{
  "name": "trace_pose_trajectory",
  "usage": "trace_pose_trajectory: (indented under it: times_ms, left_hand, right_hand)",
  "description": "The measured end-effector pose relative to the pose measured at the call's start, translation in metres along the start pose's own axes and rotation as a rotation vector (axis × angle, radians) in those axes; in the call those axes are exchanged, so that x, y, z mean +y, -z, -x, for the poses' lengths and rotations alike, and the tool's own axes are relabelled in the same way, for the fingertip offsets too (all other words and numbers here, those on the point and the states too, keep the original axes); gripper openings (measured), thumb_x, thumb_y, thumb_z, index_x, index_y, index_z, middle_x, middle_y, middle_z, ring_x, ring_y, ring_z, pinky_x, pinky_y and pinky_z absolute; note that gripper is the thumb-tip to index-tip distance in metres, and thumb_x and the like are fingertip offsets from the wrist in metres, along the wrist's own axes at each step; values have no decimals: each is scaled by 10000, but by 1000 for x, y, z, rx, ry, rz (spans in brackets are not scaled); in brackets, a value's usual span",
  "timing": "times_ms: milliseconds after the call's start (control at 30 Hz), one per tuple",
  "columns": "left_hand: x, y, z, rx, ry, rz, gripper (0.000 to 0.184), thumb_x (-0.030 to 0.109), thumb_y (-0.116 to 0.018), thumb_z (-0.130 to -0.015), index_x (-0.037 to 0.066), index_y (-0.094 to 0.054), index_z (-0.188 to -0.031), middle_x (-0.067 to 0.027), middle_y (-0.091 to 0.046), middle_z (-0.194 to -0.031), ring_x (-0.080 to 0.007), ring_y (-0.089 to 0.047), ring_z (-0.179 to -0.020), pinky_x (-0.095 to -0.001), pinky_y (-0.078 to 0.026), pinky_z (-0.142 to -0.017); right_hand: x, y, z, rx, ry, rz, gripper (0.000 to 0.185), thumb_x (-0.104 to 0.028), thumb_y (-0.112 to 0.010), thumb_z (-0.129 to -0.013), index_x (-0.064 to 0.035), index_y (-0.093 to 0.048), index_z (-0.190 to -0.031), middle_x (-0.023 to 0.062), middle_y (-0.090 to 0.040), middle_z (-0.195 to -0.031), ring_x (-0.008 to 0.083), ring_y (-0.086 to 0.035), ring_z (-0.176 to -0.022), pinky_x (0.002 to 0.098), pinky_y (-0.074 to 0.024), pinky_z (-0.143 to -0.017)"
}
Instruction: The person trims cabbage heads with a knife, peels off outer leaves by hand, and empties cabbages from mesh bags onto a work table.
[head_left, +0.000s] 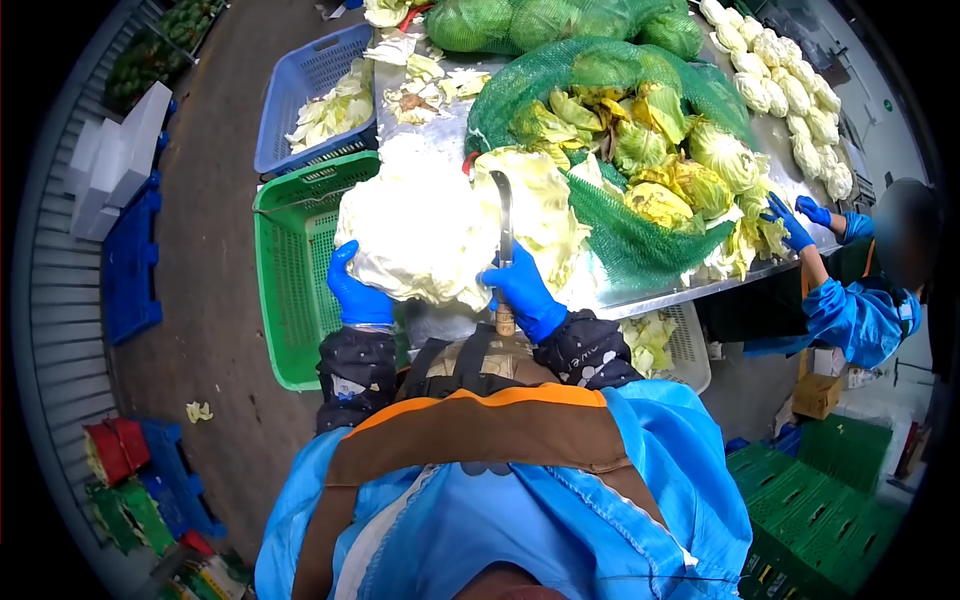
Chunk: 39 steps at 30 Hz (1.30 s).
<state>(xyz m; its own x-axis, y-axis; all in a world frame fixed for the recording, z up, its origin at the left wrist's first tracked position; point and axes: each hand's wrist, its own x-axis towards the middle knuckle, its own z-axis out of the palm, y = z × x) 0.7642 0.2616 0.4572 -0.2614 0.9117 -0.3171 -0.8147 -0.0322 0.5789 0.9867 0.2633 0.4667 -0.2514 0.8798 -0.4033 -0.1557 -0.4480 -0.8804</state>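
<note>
A large pale cabbage (pixel 415 228), washed out by glare, is in front of me at the metal table's near edge. Gloved in blue, my left hand (pixel 357 288) grips its lower left side. My right hand (pixel 527 290), also in a blue glove, is closed around a knife (pixel 503 205) with a curved blade and a wooden handle. The blade points away from me, along the cabbage's right side. Loose cabbage leaves (pixel 545 210) lie just right of the blade. Whether the blade touches the cabbage, I cannot tell.
Left of the table stand a green crate (pixel 285 345) and a blue crate (pixel 268 130) holding leaves. A green net (pixel 650 255) of cabbages lies ahead to the right. Trimmed cabbages (pixel 770 60) line the far right. A co-worker's gloved hands (pixel 792 222) are at the right edge.
</note>
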Motion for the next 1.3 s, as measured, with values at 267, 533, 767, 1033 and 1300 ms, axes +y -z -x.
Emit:
trace_pose_trajectory:
  times_ms: [267,533,767,1033,1300]
  left_hand:
    - [4,1,1,5,60,84,621,324,-487,-772,10,-419,-1303,-178,-482,-1281,-365,-459,-1163,-475,-352,-1001]
    - [21,-12,5,-57,149,-102,565,347,-470,-822,24,-451,-1284,-151,-508,-1266,-321,-475,-1170,-435,-369,-1004]
    - [16,-73,-21,-284,44,-245,343,106,-575,-842,24,-556,-1175,-51,-577,-1145,-157,-530,-1071,-300,-397,-951]
    - [35,-45,-38,-80,-807,-1807,669,181,-752,-685,70,-475,-1284,-162,-505,-1254,-320,-457,-1175,-374,-354,-987]
    - [-10,-151,27,-770,-340,-782,822,273,-746,-757,43,-291,-1402,-153,-351,-1409,-227,-310,-1309,-364,-263,-1072]
  right_hand:
    - [63,71,-35,148,60,252,404,-31,-615,-683,31,-573,-1079,44,-611,-777,124,-574,-656,262,-478,-611]
    - [-69,35,6,-162,256,-65,555,-315,-619,-856,-108,-432,-1336,122,-589,-1151,191,-587,-1022,222,-487,-651]
    - [-2,57,-33,-250,-110,-767,504,-354,-469,-925,-59,-397,-1327,101,-583,-1164,213,-627,-895,297,-517,-743]
    - [1,55,-34,-238,360,-753,457,-317,-410,-953,-26,-415,-1305,144,-540,-1215,265,-548,-1079,384,-438,-942]
    - [-17,64,-28,-313,407,-801,460,-298,-415,-948,-22,-395,-1316,157,-516,-1241,278,-530,-1102,401,-427,-952]
